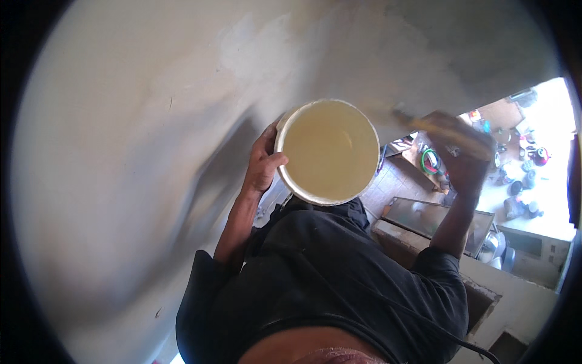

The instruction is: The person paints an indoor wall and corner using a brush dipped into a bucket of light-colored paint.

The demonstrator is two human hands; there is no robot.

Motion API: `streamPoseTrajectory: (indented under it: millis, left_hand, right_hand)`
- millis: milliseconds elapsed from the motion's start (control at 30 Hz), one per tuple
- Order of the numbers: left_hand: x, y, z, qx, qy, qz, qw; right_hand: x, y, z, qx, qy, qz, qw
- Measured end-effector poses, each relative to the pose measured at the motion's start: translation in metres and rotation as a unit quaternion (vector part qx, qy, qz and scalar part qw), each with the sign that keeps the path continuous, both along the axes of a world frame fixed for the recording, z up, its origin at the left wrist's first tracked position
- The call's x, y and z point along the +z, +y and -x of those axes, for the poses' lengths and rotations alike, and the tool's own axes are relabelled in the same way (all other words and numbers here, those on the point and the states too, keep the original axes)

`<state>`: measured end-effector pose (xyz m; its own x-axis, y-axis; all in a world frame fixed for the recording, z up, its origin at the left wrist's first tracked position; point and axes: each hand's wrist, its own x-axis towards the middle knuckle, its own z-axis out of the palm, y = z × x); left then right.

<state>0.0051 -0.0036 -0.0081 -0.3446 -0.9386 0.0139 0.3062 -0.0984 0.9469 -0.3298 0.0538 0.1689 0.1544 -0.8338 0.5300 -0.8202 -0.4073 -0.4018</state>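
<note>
My left hand [262, 162] grips the rim of a round white bucket [285, 182], its thumb hooked over the edge. Inside the bucket is a pale yellowish liquid [330, 151]. Up on the right, my right hand [465, 167] is closed around a brush [433, 128] with a light wooden-looking handle. Motion smears both the hand and the brush, whose head points left toward the wall [151, 121]. Whether its bristles touch the wall cannot be made out. Greyish, damp-looking patches mark the wall's upper part.
Below on the right lie a glass-topped panel [418, 215], a green ring-shaped item [430, 161] and a cluttered bright surface [515, 176] with jars and small things. A dark cord [451, 337] crosses near my right side. Tiled floor [388, 185] shows far below.
</note>
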Motion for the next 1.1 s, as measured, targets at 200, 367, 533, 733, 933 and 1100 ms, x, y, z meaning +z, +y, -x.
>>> streamPoseTrajectory:
  millis: [200, 367, 533, 733, 933, 1100]
  left_hand:
    - [-0.004, -0.002, 0.005, 0.006, 0.024, -0.016, 1.0]
    - [0.001, 0.0, 0.008, 0.038, -0.022, -0.039, 0.998]
    - [-0.001, -0.001, 0.006, 0.034, -0.023, -0.031, 0.999]
    - [0.002, -0.003, 0.005, 0.022, -0.031, -0.015, 0.999]
    - [0.012, 0.001, 0.008, 0.04, -0.035, -0.041, 0.998]
    - [0.001, -0.005, 0.004, 0.017, -0.04, -0.007, 0.999]
  right_hand:
    - [-0.077, -0.031, -0.079, 0.089, -0.104, -0.253, 0.958]
    - [-0.121, -0.051, -0.085, 0.092, -0.037, -0.255, 0.962]
    - [-0.126, -0.054, -0.088, 0.078, -0.026, -0.284, 0.955]
    - [-0.131, -0.052, -0.087, 0.075, -0.013, -0.287, 0.955]
    - [-0.116, -0.042, -0.087, 0.058, -0.082, -0.235, 0.967]
    - [-0.123, -0.042, -0.078, 0.074, -0.007, -0.081, 0.994]
